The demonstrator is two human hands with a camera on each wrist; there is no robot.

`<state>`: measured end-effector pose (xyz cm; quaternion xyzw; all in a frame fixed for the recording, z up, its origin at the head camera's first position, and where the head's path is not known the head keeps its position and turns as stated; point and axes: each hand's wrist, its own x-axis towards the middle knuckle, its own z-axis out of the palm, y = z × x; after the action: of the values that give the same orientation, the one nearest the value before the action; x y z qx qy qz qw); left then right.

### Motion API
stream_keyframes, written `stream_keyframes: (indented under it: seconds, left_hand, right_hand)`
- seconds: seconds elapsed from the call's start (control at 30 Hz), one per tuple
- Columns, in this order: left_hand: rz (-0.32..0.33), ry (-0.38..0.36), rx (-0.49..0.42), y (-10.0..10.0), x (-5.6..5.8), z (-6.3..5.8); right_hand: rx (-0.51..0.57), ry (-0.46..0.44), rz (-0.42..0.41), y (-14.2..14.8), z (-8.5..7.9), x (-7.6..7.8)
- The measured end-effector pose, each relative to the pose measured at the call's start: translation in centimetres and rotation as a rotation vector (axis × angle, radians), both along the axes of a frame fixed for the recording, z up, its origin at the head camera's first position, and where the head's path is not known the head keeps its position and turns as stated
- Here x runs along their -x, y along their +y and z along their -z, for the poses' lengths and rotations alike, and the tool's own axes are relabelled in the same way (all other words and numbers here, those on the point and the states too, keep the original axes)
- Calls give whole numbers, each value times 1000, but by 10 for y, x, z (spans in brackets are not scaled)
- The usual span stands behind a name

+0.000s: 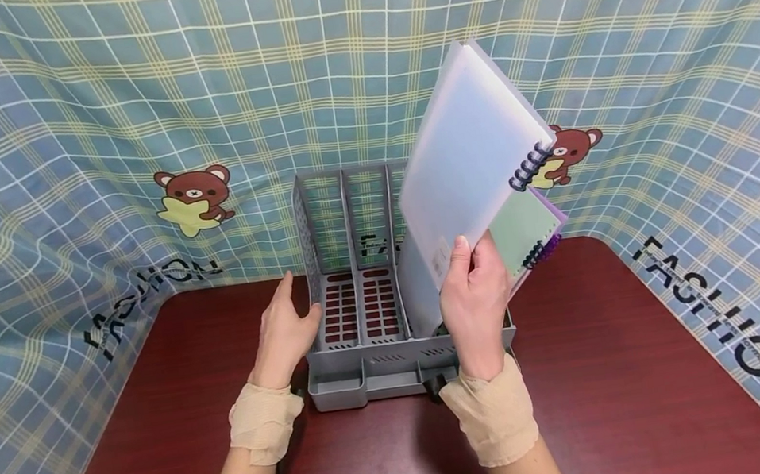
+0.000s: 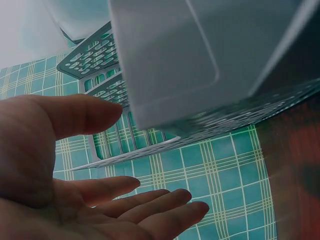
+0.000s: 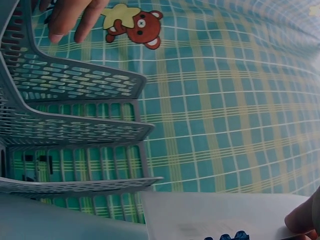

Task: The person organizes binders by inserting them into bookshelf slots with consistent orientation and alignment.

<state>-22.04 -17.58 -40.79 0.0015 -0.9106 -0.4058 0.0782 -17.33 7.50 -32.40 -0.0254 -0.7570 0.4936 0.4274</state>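
A grey desktop file organizer (image 1: 408,353) with upright perforated dividers stands in the middle of the table. My right hand (image 1: 477,296) pinches the lower edge of a translucent-covered loose-leaf notebook (image 1: 469,145) with black binding rings, thumb on the near cover. The notebook is held tilted above the organizer's right side. Green (image 1: 523,230) and purple (image 1: 555,219) notebooks show behind it, partly hidden. Another translucent cover (image 1: 420,296) stands in a right-hand slot. My left hand (image 1: 284,330) is beside the organizer's left wall, fingers extended, thumb at its front edge; its palm shows in the left wrist view.
Two left slots (image 1: 341,310) of the organizer show bare grid floors. Shallow trays (image 1: 338,391) run along its front, with a small black object (image 1: 436,386) at the right one. Plaid cloth (image 1: 245,86) hangs around the dark red table (image 1: 632,396).
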Motion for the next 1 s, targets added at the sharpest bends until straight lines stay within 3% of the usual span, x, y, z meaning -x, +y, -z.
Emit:
stream_keyframes:
  seconds: [0.6, 1.0]
  left_hand:
    - [-14, -74, -21, 2, 5, 5]
    - [41, -127, -7, 4, 7, 16]
  right_hand:
    - [-19, -42, 29, -12, 24, 23]
    - [-41, -70, 53, -16, 35, 29]
